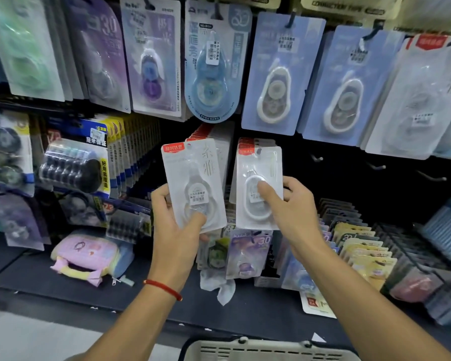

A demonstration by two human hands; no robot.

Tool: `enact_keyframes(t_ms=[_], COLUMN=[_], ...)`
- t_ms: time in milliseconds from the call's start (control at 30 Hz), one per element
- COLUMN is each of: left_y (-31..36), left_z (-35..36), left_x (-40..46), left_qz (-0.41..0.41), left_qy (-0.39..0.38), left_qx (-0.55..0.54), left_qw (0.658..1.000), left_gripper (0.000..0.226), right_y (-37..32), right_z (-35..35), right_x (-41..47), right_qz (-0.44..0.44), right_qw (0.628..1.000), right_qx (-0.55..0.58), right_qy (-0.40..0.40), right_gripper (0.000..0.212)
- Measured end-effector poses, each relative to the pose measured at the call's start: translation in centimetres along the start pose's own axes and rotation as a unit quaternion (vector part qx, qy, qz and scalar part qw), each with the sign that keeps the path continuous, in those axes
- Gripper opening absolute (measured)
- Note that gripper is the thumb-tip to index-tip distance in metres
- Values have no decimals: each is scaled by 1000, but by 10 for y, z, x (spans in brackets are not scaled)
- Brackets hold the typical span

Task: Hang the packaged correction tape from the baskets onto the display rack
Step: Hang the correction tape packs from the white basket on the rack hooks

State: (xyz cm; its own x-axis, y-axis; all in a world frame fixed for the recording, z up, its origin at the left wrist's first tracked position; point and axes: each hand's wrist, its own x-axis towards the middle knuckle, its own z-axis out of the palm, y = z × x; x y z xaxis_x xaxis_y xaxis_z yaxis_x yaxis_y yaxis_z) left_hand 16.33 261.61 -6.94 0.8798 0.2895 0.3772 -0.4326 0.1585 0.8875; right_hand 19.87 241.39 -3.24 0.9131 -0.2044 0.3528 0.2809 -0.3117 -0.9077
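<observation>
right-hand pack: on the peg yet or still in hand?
Cannot tell whether it is on a peg. The right hand grips the white pack, thumb across its blister, in front of matching hung packs; no peg shows at its hang hole.

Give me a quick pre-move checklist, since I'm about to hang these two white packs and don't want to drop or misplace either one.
1. Left hand grips the left pack at its lower end: ok.
2. Right hand grips the right pack, thumb on the blister: ok.
3. Hang hole of the right pack faces up and is uncovered: ok. The left pack's hole: cannot tell.
4. Matching red-tabbed stock hangs right behind both packs: ok.
5. Room left on those hooks: cannot tell, they are hidden.
6. Bare hooks stand free to the right: ok.
7. Basket sits below the arms: ok.
</observation>
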Motion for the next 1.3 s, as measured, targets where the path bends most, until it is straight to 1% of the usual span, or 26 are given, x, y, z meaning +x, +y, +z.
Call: enact_keyframes(t_ms=[67, 100, 133, 167, 200, 233, 267, 300, 333, 433, 567, 667, 833, 933, 1000, 1067, 1100, 1133, 1200, 1233, 1267, 1300], left_y=[-2, -4, -5, -7, -8, -8, -7, -6, -5, -3, -6, -6, -6, -5, -4, -3, -3, -4, -6, -7, -9, -11], left_z=[0, 1, 1, 2, 3, 5, 6, 8, 9, 12, 16, 18, 19, 19, 16, 11, 9, 7, 4, 3, 2, 1], left_x=[-1, -1, -2, -2, -3, -3, -4, -4, -5, -6, -7, -6, -5, -3, -3, -1, 1, 3, 7, 9, 11, 13], left_qz=[13, 13, 6, -4, -17, -28, -36, -40, -43, -53, -72, -70, -56, -53, -42, 27, 72, 107, 139, 151, 164, 175], left_qy=[-22, -37, -55, -74, -94, -113, -129, -142, -154, -184, -158, -156, -141, -143, -151, -132, -118, -105, -96, -97, -102, -113], left_qx=[19, 21, 21, 20, 18, 18, 20, 22, 22, 16, 40, 47, 23, 36, 86, 196, 256, 305, 364, 388, 414, 439], left_qw=[1000, 999, 998, 997, 995, 993, 991, 989, 987, 981, 984, 984, 988, 988, 984, 971, 957, 940, 916, 904, 890, 874], left_gripper=[57, 62, 66, 69, 70, 70, 69, 69, 68, 70, 75, 71, 62, 53, 47, 45, 46, 48, 53, 57, 62, 67], right_y=[5, 6, 4, 2, -1, -4, -4, -4, -3, 2, 2, 3, 0, 0, 2, 8, 13, 18, 27, 31, 33, 35], right_z=[-2, -3, -4, -4, -4, -3, -1, 1, 2, 3, 0, 0, 5, 9, 8, 5, 3, 0, -2, -1, 1, 4], right_x=[1, 0, -2, -3, -4, -7, -9, -11, -13, -16, -16, -16, -21, -20, -17, -14, -13, -12, -12, -11, -9, -6], right_qz=[-1, -21, -47, -67, -70, -60, -46, -37, -33, -29, -32, -32, -20, -25, -32, -42, -59, -95, -214, -273, -310, -324], right_qw=[993, 986, 983, 985, 989, 990, 987, 984, 985, 991, 997, 996, 992, 992, 996, 997, 988, 970, 909, 879, 855, 839], right_qx=[-117, -162, -176, -158, -125, -89, -61, -44, -33, -1, 54, 76, 120, 114, 60, -58, -137, -223, -355, -391, -415, -436], right_qy=[6, 21, 29, 14, -31, -93, -145, -169, -169, -128, -55, -19, 26, 50, 54, 35, 25, 24, 24, 5, -18, -33], right_gripper=[57, 58, 50, 36, 24, 18, 17, 21, 25, 32, 32, 31, 26, 24, 24, 30, 38, 47, 57, 57, 57, 58])
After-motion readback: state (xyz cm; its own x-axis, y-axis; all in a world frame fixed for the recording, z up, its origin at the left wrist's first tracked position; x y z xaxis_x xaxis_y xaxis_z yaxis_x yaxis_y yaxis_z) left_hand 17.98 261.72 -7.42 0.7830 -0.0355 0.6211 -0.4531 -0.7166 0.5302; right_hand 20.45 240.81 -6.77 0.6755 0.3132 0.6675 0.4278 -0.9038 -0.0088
